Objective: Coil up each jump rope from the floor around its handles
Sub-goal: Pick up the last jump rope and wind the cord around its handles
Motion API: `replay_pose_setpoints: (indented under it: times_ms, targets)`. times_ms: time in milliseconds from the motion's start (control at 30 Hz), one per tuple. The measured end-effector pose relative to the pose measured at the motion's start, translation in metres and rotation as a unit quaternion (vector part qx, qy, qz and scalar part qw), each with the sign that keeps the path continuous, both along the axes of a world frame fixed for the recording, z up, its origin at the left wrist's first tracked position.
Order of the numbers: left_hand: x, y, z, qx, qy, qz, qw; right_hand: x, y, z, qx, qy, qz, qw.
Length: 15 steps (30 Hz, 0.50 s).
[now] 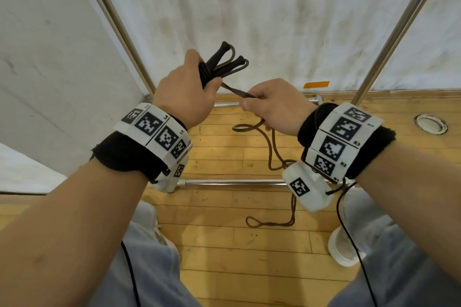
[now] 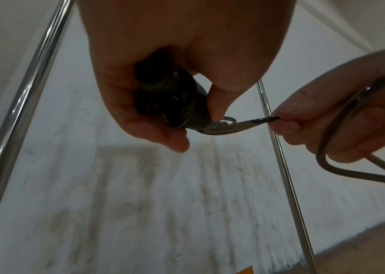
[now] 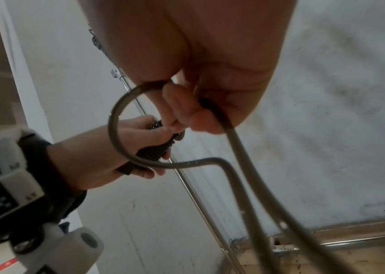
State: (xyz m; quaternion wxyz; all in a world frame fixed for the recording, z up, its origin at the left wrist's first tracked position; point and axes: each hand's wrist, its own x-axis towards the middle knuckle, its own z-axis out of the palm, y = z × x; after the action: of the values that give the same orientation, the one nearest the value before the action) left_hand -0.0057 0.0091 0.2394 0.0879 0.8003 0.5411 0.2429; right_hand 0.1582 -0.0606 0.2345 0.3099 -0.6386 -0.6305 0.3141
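1. Dark rubbery cord formed the jump rope (image 1: 277,154), part wound in tight turns round its two black handles (image 1: 219,62), the remainder hanging loose.
2. The handles were held together, raised in front of the person, tips pointing up and away.
3. The left hand (image 1: 185,92) was wrapped round the handles and the wound turns, fingers curled, thumb pressed on the coil (image 2: 182,115).
4. The right hand (image 1: 274,104) was beside it, close but not touching, fingers pinching a short taut stretch of rope leading from the coil.
5. Below the right hand the rope made a loop (image 3: 125,129), then trailed down to the wooden floor (image 1: 224,252), ending in a small bend there.
6. Metal frame poles (image 1: 114,20) and white sheeting (image 1: 274,7) stood behind.
7. Both wrists carried marker bands (image 1: 334,142).
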Motion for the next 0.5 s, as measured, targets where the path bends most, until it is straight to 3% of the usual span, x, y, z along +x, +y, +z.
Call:
replay_pose_setpoints:
  times_ms: [100,200,267,500]
  targets:
    - [-0.004,0.004,-0.003,-0.011,0.026,0.011,1.000,-0.001,-0.003,-0.001,-0.024,0.011,0.016,1.000]
    - [-0.008,0.007,-0.004,-0.025,0.054,0.012,0.998,-0.001,-0.005,-0.001,-0.061,0.102,0.023,0.993]
    - [-0.008,0.007,-0.006,-0.040,0.083,-0.002,0.996,-0.001,-0.006,-0.001,-0.061,0.119,0.017,0.991]
    - [0.002,0.006,-0.018,-0.052,0.217,-0.031,0.974,0.004,0.000,0.003,0.013,-0.065,0.007,0.998]
